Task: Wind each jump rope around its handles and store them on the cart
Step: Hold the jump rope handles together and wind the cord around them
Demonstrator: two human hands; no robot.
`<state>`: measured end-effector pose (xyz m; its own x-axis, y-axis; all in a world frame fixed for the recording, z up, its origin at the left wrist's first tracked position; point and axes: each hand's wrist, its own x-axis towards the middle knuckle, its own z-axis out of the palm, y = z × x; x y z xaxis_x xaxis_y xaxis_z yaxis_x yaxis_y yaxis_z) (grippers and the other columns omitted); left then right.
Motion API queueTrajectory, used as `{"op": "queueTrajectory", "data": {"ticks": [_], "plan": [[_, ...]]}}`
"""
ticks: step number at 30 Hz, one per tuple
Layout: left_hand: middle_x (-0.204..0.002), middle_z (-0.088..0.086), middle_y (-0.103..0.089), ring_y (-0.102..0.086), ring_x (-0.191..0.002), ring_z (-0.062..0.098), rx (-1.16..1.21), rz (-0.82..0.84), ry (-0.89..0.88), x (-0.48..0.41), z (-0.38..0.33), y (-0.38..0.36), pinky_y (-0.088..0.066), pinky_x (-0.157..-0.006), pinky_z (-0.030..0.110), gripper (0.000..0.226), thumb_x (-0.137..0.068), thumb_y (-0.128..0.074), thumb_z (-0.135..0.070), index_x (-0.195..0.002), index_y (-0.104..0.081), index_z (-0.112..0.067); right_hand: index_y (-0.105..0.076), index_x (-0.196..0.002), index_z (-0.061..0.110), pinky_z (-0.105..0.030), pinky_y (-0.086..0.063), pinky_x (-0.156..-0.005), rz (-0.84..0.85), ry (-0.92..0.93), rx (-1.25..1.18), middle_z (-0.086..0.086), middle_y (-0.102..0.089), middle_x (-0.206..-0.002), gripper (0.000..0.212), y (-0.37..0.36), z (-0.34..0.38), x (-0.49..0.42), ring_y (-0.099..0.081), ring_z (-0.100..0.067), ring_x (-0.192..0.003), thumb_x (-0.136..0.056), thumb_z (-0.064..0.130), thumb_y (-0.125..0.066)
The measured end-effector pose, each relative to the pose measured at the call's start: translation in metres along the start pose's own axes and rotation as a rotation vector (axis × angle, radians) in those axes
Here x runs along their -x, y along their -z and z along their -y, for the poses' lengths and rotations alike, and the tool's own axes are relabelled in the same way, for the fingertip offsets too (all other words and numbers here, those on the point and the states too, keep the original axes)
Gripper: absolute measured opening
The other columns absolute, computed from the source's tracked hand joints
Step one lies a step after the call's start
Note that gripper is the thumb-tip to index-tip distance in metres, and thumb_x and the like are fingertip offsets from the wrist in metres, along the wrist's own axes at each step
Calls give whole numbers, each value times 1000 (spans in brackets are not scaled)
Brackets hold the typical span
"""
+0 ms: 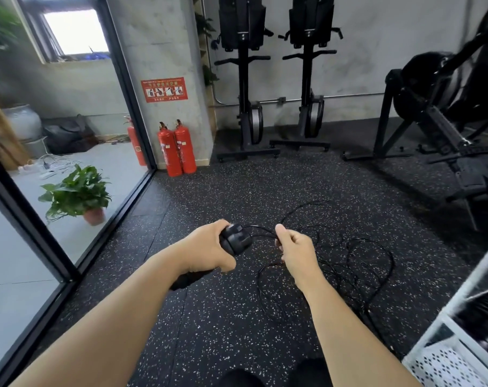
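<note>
While the left hand (209,247) clenches the black handles (236,240) in a full grip, the right hand (293,248) has its fingers (280,231) pinched on the thin jump rope (332,268) just beside them. Most of its length lies in crossed loops on the floor (237,191) (a tangle waiting to tighten). Drawn in quickly, those loops could cinch into a knot. Slack turns could also slide off the handles. The white cart (444,317) stands near, at the right.
</note>
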<state>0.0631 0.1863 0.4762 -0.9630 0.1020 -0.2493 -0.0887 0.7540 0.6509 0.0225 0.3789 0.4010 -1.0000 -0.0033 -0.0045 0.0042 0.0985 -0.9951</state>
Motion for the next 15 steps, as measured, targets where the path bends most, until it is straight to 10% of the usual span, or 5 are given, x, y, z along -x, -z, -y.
{"op": "queueTrajectory", "data": {"ticks": [15], "plan": [[-72,0,-57,-49,-60,17,439,-23,-39,49,-34,-27,-42,-53,26,43,-54,-72,-13,-93,-55,-18,-40,-50,16,-33,-25,-55,-171,73,344,1,-32,-48,35,27,40,26,-28,-18,-51,-80,25,-55]]}}
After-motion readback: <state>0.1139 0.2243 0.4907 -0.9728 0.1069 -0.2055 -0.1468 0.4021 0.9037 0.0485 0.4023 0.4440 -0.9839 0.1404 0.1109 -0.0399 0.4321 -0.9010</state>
